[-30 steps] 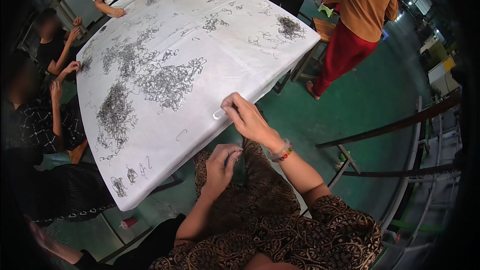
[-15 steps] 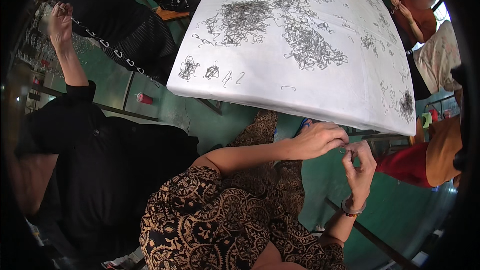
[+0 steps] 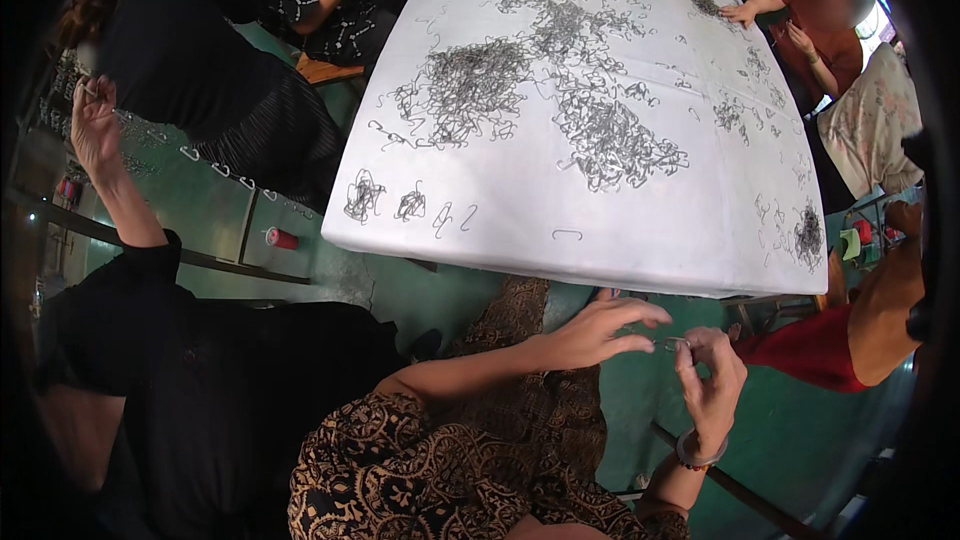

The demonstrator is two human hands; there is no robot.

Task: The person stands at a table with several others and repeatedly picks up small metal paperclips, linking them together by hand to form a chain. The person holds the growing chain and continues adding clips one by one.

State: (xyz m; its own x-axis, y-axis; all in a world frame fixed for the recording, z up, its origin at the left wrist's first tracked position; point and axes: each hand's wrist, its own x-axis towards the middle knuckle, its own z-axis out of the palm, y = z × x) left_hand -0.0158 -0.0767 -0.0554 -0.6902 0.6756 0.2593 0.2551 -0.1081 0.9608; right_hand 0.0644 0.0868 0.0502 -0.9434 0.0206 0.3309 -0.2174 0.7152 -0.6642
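Observation:
Just off the near edge of the white-covered table (image 3: 600, 260), my right hand (image 3: 712, 375) pinches a small bent metal wire hook (image 3: 670, 344) between thumb and fingertips. My left hand (image 3: 605, 332) is beside it, thumb and fingers spread apart, its fingertips close to the hook's free end. Whether the left thumb touches the wire I cannot tell. On the table lie a large heap of similar wire hooks (image 3: 615, 135) and another heap (image 3: 475, 80). Two small bunches and a few single hooks, one of them a lone hook (image 3: 567, 235), lie nearer to me.
At my left, a person in black holds up a hand (image 3: 97, 125) with a chain of hooks (image 3: 232, 176) hanging across. Other people sit around the table; one reaches a hand (image 3: 740, 15) to a small hook pile (image 3: 704, 2). A red cup (image 3: 282, 238) stands on the green floor.
My hands were together at the fingertips; now the left has drawn back to the left and opened. The right has lowered slightly, keeping the hook. The person at far right now reaches onto the table.

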